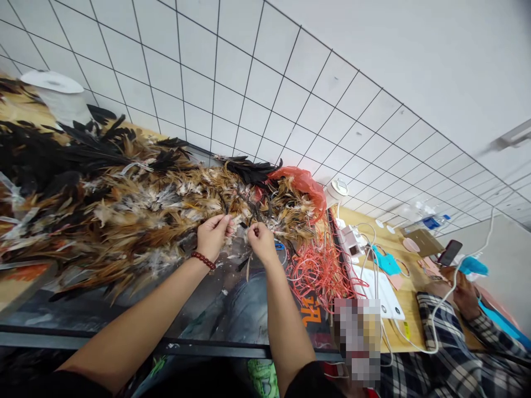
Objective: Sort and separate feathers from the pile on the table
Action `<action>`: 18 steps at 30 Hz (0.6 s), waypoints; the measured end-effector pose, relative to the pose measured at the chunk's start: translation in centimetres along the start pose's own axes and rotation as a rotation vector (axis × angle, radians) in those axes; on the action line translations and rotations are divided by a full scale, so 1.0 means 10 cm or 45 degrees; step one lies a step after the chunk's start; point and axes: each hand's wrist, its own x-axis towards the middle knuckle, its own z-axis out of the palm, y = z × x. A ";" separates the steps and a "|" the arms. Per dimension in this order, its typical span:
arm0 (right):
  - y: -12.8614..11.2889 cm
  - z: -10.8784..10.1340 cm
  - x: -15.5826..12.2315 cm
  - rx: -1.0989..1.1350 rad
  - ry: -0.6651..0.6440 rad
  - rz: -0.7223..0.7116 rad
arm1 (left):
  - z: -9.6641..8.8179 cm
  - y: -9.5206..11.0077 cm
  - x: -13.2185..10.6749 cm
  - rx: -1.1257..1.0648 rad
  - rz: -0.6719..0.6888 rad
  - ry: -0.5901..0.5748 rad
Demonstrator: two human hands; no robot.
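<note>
A wide heap of brown, golden and black feathers covers the left and middle of the table. My left hand, with a dark red bead bracelet on the wrist, is closed in a pinch at the front of the heap. What its fingertips hold is too small to tell. Close by on the right, my right hand is also pinched, with a thin dark feather hanging below its fingers. White ties bind some black feathers at the back.
Tangled pink-red string lies right of my hands, below a red plastic bag. A white roll stands back left. Further right are a power strip, cables and a co-worker's plaid sleeve. A wire grid lines the wall.
</note>
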 end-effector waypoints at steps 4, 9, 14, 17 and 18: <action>0.04 -0.01 0.05 0.791 -0.111 0.177 | 0.01 0.01 -0.02 0.007 -0.080 -0.097; 0.03 0.01 0.05 0.806 0.086 -0.004 | 0.01 0.02 -0.03 0.070 -0.109 -0.161; 0.02 -0.01 0.05 0.865 0.126 0.030 | -0.02 0.11 -0.03 0.220 -0.064 -0.313; 0.02 0.00 0.05 0.939 0.092 0.014 | -0.03 0.12 -0.04 0.283 -0.103 -0.421; 0.03 0.00 0.05 0.943 0.072 -0.006 | -0.03 0.11 -0.03 0.308 -0.115 -0.442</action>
